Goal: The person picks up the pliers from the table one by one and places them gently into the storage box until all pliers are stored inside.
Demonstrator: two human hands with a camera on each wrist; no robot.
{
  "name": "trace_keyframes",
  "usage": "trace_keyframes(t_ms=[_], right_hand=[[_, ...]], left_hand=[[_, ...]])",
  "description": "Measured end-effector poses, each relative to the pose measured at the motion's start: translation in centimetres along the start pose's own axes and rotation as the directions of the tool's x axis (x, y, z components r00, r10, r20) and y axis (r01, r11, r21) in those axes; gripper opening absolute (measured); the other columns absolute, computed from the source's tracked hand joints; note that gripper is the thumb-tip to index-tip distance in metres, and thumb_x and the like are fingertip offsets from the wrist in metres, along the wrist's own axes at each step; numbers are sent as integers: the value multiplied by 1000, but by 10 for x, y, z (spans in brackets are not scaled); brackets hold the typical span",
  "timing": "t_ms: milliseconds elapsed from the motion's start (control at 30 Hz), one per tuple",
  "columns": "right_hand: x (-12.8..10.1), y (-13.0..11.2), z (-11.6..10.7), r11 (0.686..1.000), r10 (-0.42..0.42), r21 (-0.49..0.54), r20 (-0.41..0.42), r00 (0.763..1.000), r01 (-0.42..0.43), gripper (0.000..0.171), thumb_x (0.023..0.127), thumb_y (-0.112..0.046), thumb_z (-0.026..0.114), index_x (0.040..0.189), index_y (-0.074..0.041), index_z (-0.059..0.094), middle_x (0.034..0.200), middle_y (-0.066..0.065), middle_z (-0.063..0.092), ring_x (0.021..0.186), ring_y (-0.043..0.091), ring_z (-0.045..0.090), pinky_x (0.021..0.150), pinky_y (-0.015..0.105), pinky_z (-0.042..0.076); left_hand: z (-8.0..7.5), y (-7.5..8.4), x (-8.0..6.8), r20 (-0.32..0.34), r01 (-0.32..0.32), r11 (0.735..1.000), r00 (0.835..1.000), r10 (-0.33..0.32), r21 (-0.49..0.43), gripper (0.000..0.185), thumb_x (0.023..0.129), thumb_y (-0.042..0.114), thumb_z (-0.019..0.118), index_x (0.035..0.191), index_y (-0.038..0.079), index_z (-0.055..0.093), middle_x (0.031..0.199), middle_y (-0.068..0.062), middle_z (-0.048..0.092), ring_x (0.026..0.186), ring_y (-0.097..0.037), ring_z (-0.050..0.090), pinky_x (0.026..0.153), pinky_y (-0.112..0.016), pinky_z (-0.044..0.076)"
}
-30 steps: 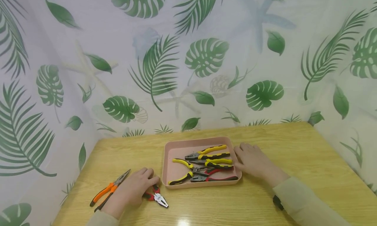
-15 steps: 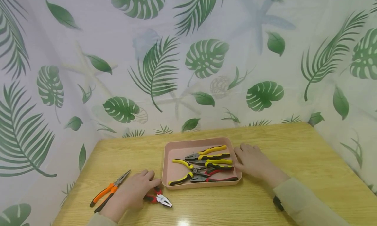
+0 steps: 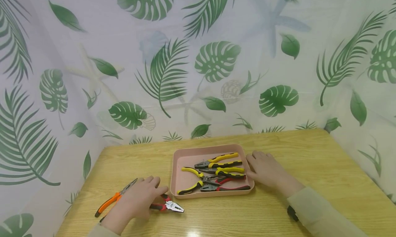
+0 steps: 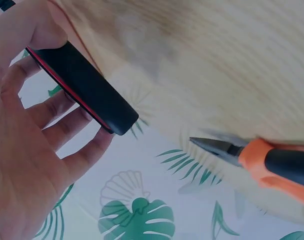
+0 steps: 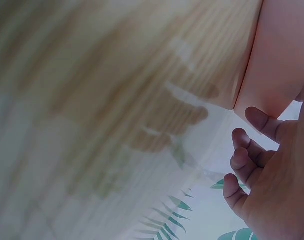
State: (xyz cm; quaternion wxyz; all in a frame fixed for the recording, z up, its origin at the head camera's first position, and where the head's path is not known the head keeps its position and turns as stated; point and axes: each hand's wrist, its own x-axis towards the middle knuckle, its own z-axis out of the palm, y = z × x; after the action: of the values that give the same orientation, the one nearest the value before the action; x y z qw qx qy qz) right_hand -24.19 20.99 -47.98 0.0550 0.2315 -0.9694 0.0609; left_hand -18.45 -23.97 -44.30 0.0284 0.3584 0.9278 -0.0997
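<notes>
The left hand [image 3: 136, 197] has thumb and fingers curled on a handle of the red pliers [image 3: 174, 206], which sit outside the tray [image 3: 185, 161], just beside its near left corner, nose pointing right; their handles look spread, so a grip on one alone could let the nose swing and knock the tray; whether they are off the table [image 3: 216, 216] I cannot tell; the right hand [image 3: 264, 168] has loosely bent fingers resting at the tray's right end, thumb mostly hidden, so a bump might slide the tray if that touch is too light; the orange pliers [image 3: 106, 205] lie partly behind the left wrist, which could drag them; the heaped pliers [image 3: 230, 169] inside cross one another, so lifting one could tug its neighbours
</notes>
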Motion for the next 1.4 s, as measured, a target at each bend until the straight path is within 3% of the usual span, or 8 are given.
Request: trace_keyframes(t_ms=[333,633,900,1400], right_hand=[[2,2,2,1000,1,-2,14,1000,-1,18,97,-36,65,95,-19,57,87,-1,48,81,18,45,73,38,35],[2,1,1,1000,-9,0,4,1000,9,19,96,-35,66,95,-19,56,87,-1,47,80,18,44,72,38,35],[2,2,3,1000,2,2,19,1000,-2,20,96,-36,66,97,-18,57,88,0,48,81,18,45,72,37,34],[2,2,3,1000,9,-9,27,1000,-8,20,97,-36,64,97,-18,56,90,1,49,82,19,45,74,39,35]], left_hand=[[-13,1,1,-19,-22,999,1000,23,30,63,68,29,96,119,31,60,100,5,51,84,-14,45,66,-29,35],[-19,1,5,-34,-16,999,999,18,37,67,64,31,97,122,33,63,100,6,55,86,-14,51,66,-31,41],[-27,1,10,-104,-30,998,994,36,52,66,64,30,94,122,32,63,95,6,53,83,-14,49,64,-31,36],[-31,0,24,-154,-33,995,987,48,95,61,68,33,89,123,31,63,92,6,51,77,-13,45,61,-30,35]])
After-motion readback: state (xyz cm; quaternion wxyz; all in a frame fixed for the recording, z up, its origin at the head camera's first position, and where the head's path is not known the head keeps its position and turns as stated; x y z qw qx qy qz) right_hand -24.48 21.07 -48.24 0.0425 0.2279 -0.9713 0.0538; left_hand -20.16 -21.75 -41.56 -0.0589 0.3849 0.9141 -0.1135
